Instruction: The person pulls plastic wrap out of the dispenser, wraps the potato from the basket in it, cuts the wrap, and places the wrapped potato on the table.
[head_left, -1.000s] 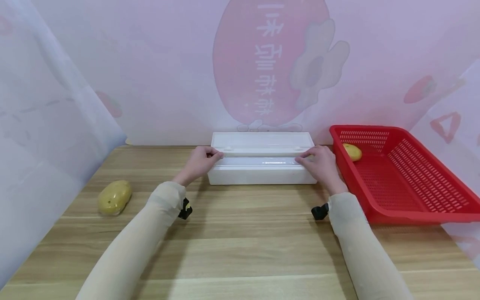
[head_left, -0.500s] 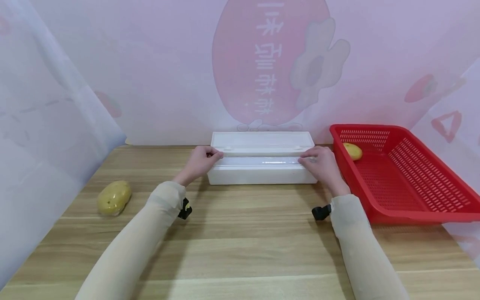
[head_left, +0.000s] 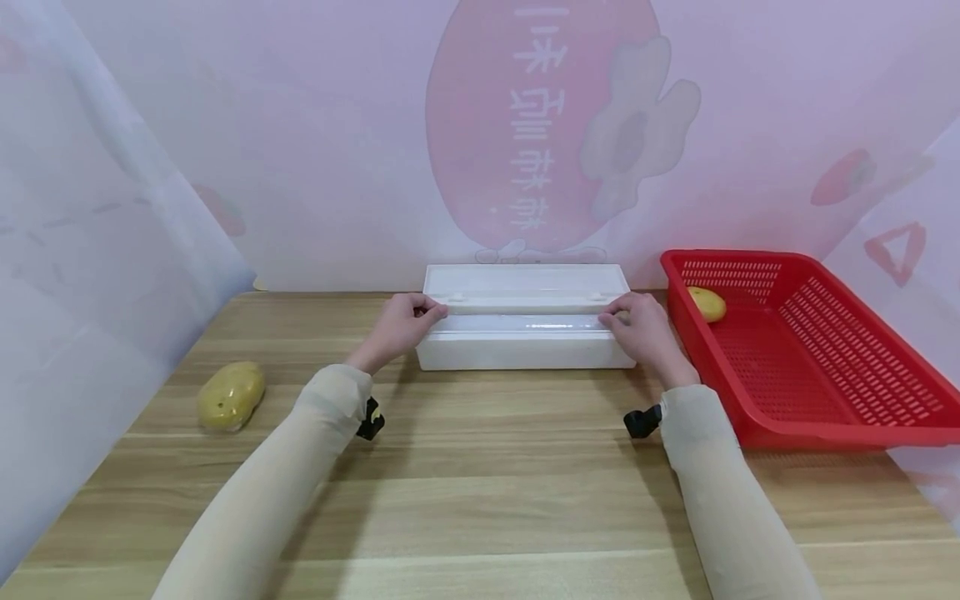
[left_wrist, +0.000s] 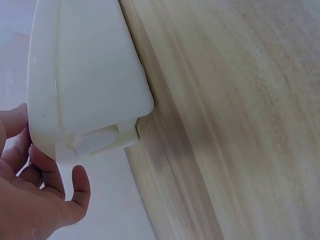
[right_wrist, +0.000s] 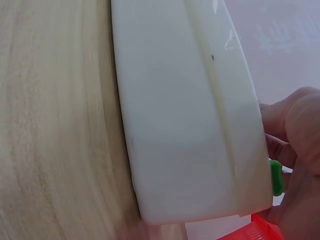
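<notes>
A white cling film dispenser [head_left: 525, 353] stands at the back of the table with its lid [head_left: 525, 277] raised. Clear, shiny cling film [head_left: 551, 323] spans its opening. At the left end, my left hand [head_left: 401, 323] pinches the film's edge between thumb and forefinger. My right hand [head_left: 647, 332] pinches it likewise at the right end, other fingers curled. In the right wrist view, a small green piece [right_wrist: 276, 178] shows beside the dispenser's corner, by the fingers. The left wrist view has the left thumb and forefinger right at the dispenser's top edge.
On the left of the wooden table [head_left: 487, 500] lies a yellow potato [head_left: 231, 396] with a glossy surface. At the right stands a red plastic basket [head_left: 832, 433] holding another yellow potato [head_left: 707, 305]. A printed cloth [head_left: 337, 150] hangs behind the table.
My right hand has shifted slightly to the right along the dispenser's opening. The left hand, dispenser and potatoes hold their places.
</notes>
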